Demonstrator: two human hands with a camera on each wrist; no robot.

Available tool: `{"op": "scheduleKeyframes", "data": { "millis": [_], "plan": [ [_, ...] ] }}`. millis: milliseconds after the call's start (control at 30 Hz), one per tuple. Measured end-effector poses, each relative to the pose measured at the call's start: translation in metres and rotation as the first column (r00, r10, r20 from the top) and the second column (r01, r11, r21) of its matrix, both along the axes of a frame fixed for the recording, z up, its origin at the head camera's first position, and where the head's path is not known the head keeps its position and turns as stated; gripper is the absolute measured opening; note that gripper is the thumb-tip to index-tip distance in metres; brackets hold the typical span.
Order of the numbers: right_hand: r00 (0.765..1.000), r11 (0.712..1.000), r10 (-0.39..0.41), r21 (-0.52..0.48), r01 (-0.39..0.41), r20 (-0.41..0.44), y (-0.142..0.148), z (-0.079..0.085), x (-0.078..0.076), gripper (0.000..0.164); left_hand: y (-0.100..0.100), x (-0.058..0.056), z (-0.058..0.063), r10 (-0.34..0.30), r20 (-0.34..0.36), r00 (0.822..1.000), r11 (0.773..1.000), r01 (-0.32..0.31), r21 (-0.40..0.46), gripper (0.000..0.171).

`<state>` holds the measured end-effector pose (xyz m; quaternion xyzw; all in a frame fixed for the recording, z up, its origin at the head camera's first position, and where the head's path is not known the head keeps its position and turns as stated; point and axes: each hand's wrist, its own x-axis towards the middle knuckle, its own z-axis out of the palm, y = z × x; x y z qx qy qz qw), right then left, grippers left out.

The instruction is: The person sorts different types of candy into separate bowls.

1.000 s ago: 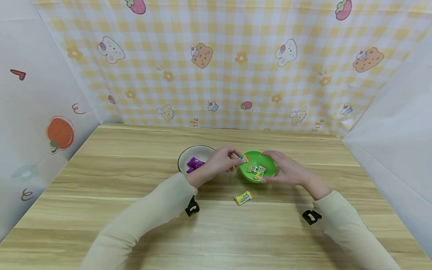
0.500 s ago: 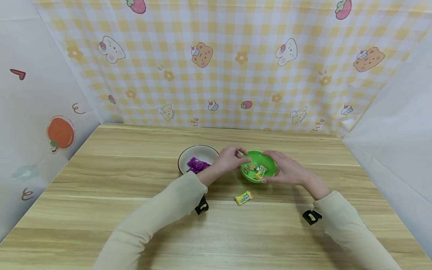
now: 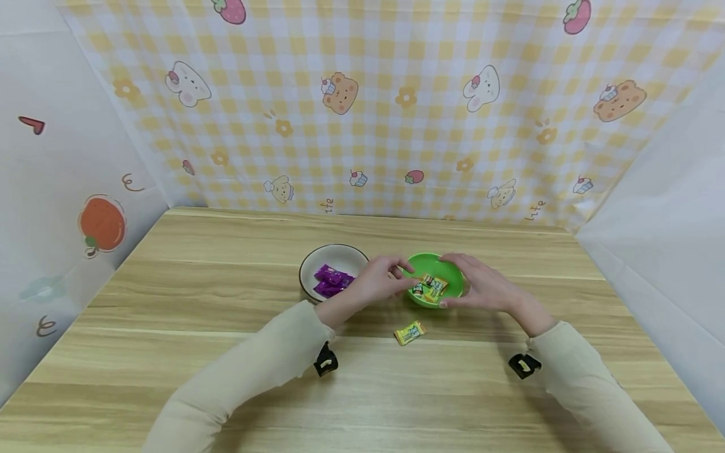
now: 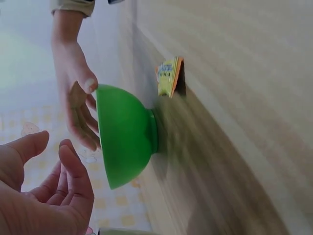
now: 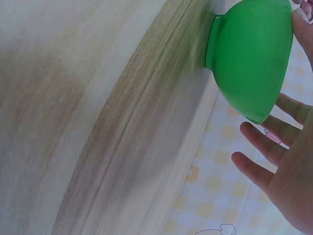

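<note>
A green bowl stands upright on the table with several yellow wrapped candies inside. My right hand holds its right side, thumb at the near rim and fingers at the far rim. Over the bowl's left rim hovers my left hand; in the left wrist view its thumb and fingertips are apart with nothing between them. One more yellow candy lies on the wood in front of the bowl. In the right wrist view, the outer wall of the green bowl hides its contents.
Left of the green bowl stands a white bowl with a dark rim, holding several purple wrapped candies; my left forearm passes close to it. A checked cloth hangs behind the wooden table.
My left hand has let go of a yellow candy, which now lies with the others in the green bowl. It then drew back slightly left. The right hand stayed on the bowl.
</note>
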<state>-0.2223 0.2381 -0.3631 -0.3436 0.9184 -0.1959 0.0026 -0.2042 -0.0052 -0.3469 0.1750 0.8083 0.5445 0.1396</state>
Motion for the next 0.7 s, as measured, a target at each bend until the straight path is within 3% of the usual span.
{"op": "scheduleKeyframes", "data": {
  "millis": [433, 533, 700],
  "plan": [
    [1.000, 1.000, -0.002, -0.001, 0.002, 0.004, 0.000, 0.000, 0.001, 0.089, -0.009, 0.030, -0.013, -0.062, -0.051, 0.997, 0.996, 0.058, -0.070, 0.026],
    [1.000, 1.000, -0.003, 0.001, 0.003, 0.008, 0.000, 0.000, 0.001, 0.089, -0.011, 0.034, -0.017, -0.077, -0.014, 0.997, 0.996, 0.077, -0.042, 0.028],
    [1.000, 1.000, -0.002, 0.001, 0.002, 0.009, 0.000, 0.001, 0.001, 0.090, -0.011, 0.037, -0.025, -0.081, -0.015, 0.997, 0.995, 0.080, -0.066, 0.029]
  ]
}}
